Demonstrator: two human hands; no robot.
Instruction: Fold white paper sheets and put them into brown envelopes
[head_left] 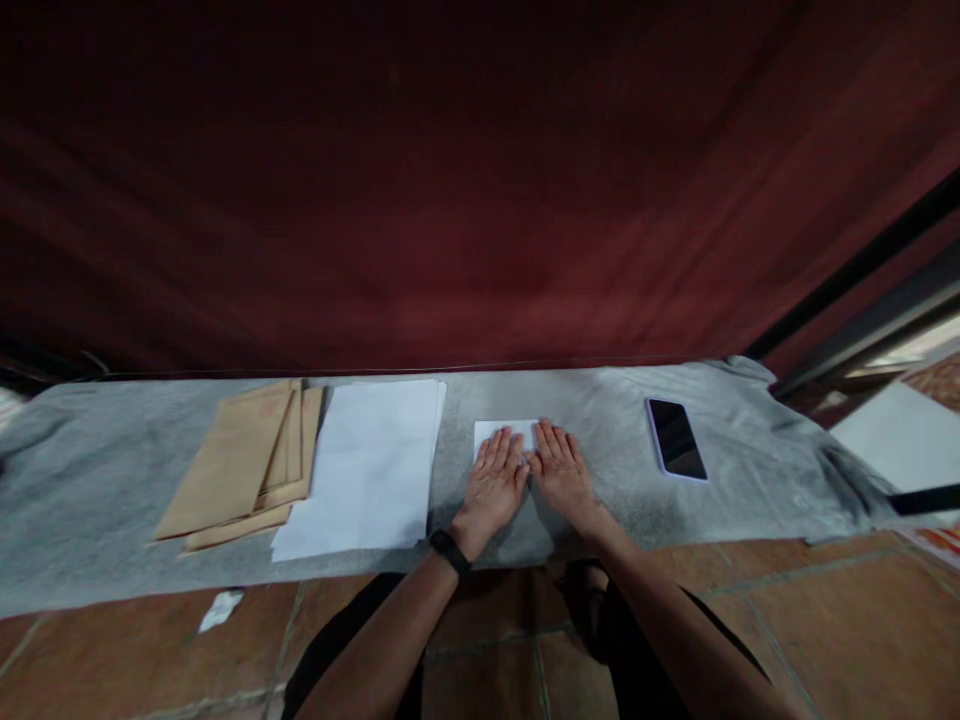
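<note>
A small white piece of paper (pixel 486 429), perhaps folded, lies on the grey cloth in front of me. My left hand (pixel 495 482) rests flat on its left part, fingers stretched out and pointing away. On the right side my right hand (pixel 561 472) presses down palm first, its fingers also straight. The two thumbs nearly meet over the paper. Most of the sheet is hidden beneath both hands. Left of them lies a stack of larger white sheets (pixel 367 465), with the edges slightly uneven.
Several brown paper envelopes (pixel 225 460) overlap at the left. A phone in a purple case (pixel 677 440) lies at the right. The grey cloth (pixel 600 400) covers a low surface against a dark red backdrop (pixel 480 200). A white scrap (pixel 221 609) is on the tiled floor.
</note>
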